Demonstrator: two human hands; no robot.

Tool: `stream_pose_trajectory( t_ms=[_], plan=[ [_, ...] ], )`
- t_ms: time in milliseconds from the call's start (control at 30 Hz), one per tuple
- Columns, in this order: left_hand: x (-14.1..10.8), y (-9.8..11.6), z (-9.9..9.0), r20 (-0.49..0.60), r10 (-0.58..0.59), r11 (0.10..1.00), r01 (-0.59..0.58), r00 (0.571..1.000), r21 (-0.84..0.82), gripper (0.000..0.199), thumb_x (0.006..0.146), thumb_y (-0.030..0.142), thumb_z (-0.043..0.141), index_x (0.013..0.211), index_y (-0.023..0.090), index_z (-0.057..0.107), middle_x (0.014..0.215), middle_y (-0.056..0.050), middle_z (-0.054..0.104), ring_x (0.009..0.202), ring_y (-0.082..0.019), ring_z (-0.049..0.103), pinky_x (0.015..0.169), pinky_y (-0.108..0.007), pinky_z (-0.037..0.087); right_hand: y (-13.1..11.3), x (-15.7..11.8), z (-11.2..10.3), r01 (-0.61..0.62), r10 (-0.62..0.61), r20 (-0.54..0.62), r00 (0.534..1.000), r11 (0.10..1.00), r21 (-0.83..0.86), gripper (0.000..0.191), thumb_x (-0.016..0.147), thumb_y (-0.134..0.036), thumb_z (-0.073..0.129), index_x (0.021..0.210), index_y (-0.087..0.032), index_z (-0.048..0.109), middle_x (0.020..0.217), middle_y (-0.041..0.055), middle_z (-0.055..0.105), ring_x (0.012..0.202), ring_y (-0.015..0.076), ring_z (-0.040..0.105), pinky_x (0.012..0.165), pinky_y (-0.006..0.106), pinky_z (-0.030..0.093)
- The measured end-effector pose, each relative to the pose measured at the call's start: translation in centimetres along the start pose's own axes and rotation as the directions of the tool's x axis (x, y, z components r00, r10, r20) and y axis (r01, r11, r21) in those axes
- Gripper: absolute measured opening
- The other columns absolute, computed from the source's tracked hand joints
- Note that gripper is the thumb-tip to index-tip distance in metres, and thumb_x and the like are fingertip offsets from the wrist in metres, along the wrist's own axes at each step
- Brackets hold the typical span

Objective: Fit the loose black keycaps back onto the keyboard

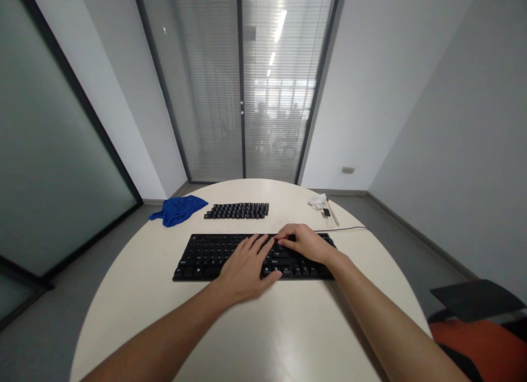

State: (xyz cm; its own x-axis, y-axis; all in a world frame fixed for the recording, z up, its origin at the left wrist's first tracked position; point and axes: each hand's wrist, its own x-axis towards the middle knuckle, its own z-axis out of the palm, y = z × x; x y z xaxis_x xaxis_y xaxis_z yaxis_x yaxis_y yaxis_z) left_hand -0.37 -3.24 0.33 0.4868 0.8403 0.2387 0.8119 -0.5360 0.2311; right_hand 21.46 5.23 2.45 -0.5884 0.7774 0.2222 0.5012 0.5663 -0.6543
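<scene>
A black keyboard (208, 257) lies lengthwise across the table in front of me. My left hand (246, 269) rests over its middle, fingers stretched out and spread, thumb near the front edge. Just to the right, my right hand (303, 242) is bent over the back rows with thumb and forefinger drawn together at the keys. Whatever is between those fingertips, if anything, is too small to make out. Behind the keyboard, loose black keycaps (237, 211) stand in several neat rows. Both hands cover part of the keys.
A crumpled blue cloth (180, 209) lies at the back left of the round white table (135, 294). At the back right are a white crumpled wrapper (318, 201), a small black piece (326, 212) and a pale stick (333, 213). A thin cable (348, 228) runs rightward. An orange-seated chair (477, 346) stands at right.
</scene>
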Motion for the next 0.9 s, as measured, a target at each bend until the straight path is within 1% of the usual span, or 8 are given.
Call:
stream_pose_trajectory(
  t_ms=[133, 300, 367, 467, 567, 667, 800, 900],
  plan=[
    [0.1, 0.1, -0.2, 0.019, -0.010, 1.000, 0.010, 1.000, 0.003, 0.071, 0.094, 0.058, 0.047, 0.153, 0.021, 0.034, 0.159, -0.010, 0.036, 0.146, -0.032, 0.030, 0.120, -0.051, 0.022, 0.0, 0.0, 0.0, 0.010, -0.010, 0.013, 1.000, 1.000, -0.004, 0.014, 0.085, -0.026, 0.067, 0.093, -0.019, 0.077, 0.097, 0.0060, 0.076, 0.092, 0.0210, 0.070, 0.092, 0.033, 0.052],
    [0.1, 0.0, -0.1, 0.002, -0.004, 1.000, 0.004, 1.000, -0.003, 0.071, 0.093, 0.058, 0.048, 0.152, 0.021, 0.035, 0.158, -0.010, 0.037, 0.146, -0.032, 0.031, 0.120, -0.051, 0.024, 0.0, -0.3, -0.6, 0.035, -0.033, 0.041, 0.999, 0.998, -0.048, 0.020, 0.089, -0.026, 0.062, 0.101, -0.023, 0.077, 0.103, 0.0039, 0.077, 0.098, 0.0216, 0.070, 0.096, 0.034, 0.050],
    [0.1, -0.1, 0.0, -0.001, 0.001, 1.000, -0.001, 1.000, -0.002, 0.071, 0.093, 0.059, 0.048, 0.152, 0.021, 0.036, 0.158, -0.010, 0.038, 0.146, -0.032, 0.031, 0.120, -0.051, 0.024, 0.0, -0.3, -0.9, 0.035, -0.032, 0.031, 0.999, 0.996, -0.083, 0.021, 0.090, -0.026, 0.060, 0.102, -0.024, 0.077, 0.103, 0.0036, 0.077, 0.099, 0.0220, 0.069, 0.097, 0.034, 0.050],
    [0.1, -0.1, 0.0, -0.001, -0.001, 1.000, 0.001, 1.000, 0.001, 0.071, 0.093, 0.060, 0.049, 0.151, 0.021, 0.037, 0.158, -0.010, 0.038, 0.146, -0.033, 0.031, 0.120, -0.051, 0.024, 0.3, -0.3, -1.1, 0.062, -0.064, -0.015, 0.998, 0.989, -0.131, 0.017, 0.090, -0.027, 0.062, 0.095, -0.023, 0.078, 0.101, 0.0045, 0.077, 0.099, 0.0225, 0.069, 0.098, 0.035, 0.049],
    [0.1, -0.1, -0.1, -0.003, -0.003, 1.000, 0.003, 1.000, -0.002, 0.071, 0.093, 0.060, 0.049, 0.151, 0.022, 0.038, 0.158, -0.010, 0.037, 0.145, -0.033, 0.032, 0.120, -0.051, 0.025, 0.9, -0.3, -1.2, 0.075, -0.078, -0.022, 0.997, 0.990, -0.121, 0.015, 0.089, -0.029, 0.064, 0.090, -0.023, 0.077, 0.100, 0.0044, 0.077, 0.097, 0.0217, 0.069, 0.096, 0.034, 0.049],
    [0.1, 0.0, -0.2, -0.001, -0.004, 1.000, 0.004, 1.000, -0.005, 0.071, 0.092, 0.061, 0.050, 0.151, 0.022, 0.040, 0.158, -0.009, 0.037, 0.145, -0.033, 0.032, 0.120, -0.051, 0.025, 1.3, -0.3, -1.1, 0.064, -0.065, -0.007, 0.998, 0.993, -0.100, 0.015, 0.089, -0.029, 0.064, 0.088, -0.023, 0.077, 0.102, 0.0048, 0.076, 0.097, 0.0209, 0.069, 0.096, 0.033, 0.049],
    [0.2, 0.0, -0.4, 0.007, -0.017, 1.000, 0.017, 1.000, 0.002, 0.069, 0.092, 0.061, 0.051, 0.148, 0.021, 0.044, 0.157, -0.010, 0.040, 0.144, -0.032, 0.036, 0.119, -0.050, 0.028, 1.2, -0.2, -1.0, 0.013, -0.014, -0.015, 1.000, 0.994, -0.105, 0.014, 0.088, -0.029, 0.065, 0.087, -0.022, 0.078, 0.113, 0.0072, 0.073, 0.104, 0.0218, 0.068, 0.101, 0.035, 0.046],
    [0.3, 0.0, -0.4, -0.002, -0.018, 1.000, 0.018, 1.000, 0.004, 0.068, 0.092, 0.061, 0.051, 0.147, 0.020, 0.047, 0.155, -0.010, 0.042, 0.143, -0.032, 0.037, 0.119, -0.048, 0.028, 0.9, -0.3, -0.9, -0.016, 0.015, -0.005, 1.000, 0.996, -0.088, 0.014, 0.087, -0.029, 0.065, 0.088, -0.022, 0.077, 0.111, 0.0066, 0.074, 0.103, 0.0223, 0.068, 0.101, 0.035, 0.047]
  ],
)
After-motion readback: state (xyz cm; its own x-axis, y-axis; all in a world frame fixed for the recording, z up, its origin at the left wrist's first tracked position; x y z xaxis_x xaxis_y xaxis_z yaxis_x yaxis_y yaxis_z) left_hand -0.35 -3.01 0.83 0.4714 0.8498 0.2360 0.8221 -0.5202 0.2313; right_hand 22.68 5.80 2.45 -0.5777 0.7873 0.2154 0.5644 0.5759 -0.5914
